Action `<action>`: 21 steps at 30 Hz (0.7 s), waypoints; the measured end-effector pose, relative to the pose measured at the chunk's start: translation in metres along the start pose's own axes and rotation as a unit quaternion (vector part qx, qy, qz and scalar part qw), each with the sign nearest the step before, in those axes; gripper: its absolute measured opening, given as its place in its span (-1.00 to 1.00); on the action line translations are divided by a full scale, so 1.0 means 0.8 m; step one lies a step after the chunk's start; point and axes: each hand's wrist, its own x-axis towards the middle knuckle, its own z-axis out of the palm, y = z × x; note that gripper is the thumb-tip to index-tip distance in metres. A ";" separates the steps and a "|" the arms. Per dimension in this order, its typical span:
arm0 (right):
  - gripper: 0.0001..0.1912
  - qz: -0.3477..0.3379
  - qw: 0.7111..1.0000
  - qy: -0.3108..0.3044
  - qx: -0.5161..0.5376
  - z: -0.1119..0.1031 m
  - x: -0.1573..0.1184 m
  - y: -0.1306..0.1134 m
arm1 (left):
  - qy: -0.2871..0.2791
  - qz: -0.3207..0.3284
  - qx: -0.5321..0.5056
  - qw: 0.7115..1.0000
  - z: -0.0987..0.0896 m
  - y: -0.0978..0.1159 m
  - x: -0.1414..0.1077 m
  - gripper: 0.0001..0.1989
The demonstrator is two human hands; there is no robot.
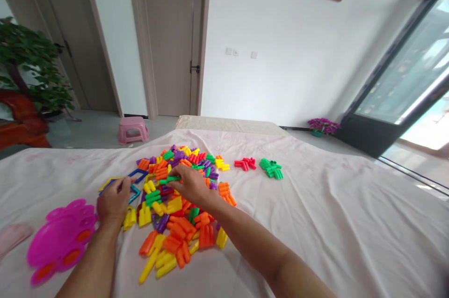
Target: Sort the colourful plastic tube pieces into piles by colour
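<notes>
My right hand (pixel 191 185) reaches over a heap of plastic building pieces and pinches a green plastic piece (pixel 170 179). Orange, yellow, purple, red and green pieces lie jumbled under and around it. On the heap's left side, my left hand (pixel 114 199) is closed, with its fingers curled; what it holds, if anything, is hidden. Beside its fingertips lie a blue angular piece (pixel 138 175) and a teal angular piece (pixel 134 193). Apart from the heap, to the right, sit a small red group of pieces (pixel 245 163) and a green group (pixel 271 168).
A magenta paw-shaped tray (pixel 52 237) with orange ovals rests left of my left forearm. The pale, wrinkled cloth (pixel 333 223) covers the wide surface. Beyond it stand a pink stool (pixel 133 129), a potted plant (pixel 31 64) and a closed door (pixel 170 45).
</notes>
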 end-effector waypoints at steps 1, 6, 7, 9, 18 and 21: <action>-0.80 0.020 0.999 0.031 0.019 -0.012 -0.007 0.013 | -0.006 -0.002 0.010 1.000 0.001 -0.002 0.001 -0.52; -0.78 0.133 0.971 0.195 0.046 -0.093 -0.066 0.131 | -0.027 -0.026 0.059 0.998 0.004 -0.007 0.006 -0.49; -0.76 0.160 0.962 0.219 0.039 -0.113 -0.082 0.161 | -0.029 -0.033 0.065 0.997 0.005 -0.007 0.007 -0.49; -0.71 0.221 0.939 0.264 0.001 -0.153 -0.113 0.219 | -0.039 -0.040 0.068 0.996 0.004 -0.007 0.008 -0.50; -0.59 0.427 0.843 0.271 -0.182 -0.267 -0.195 0.363 | -0.062 -0.046 0.069 0.995 0.007 -0.012 0.011 -0.50; -0.60 0.434 0.841 0.254 -0.198 -0.270 -0.201 0.370 | -0.058 -0.045 0.077 0.994 0.010 -0.018 0.013 -0.49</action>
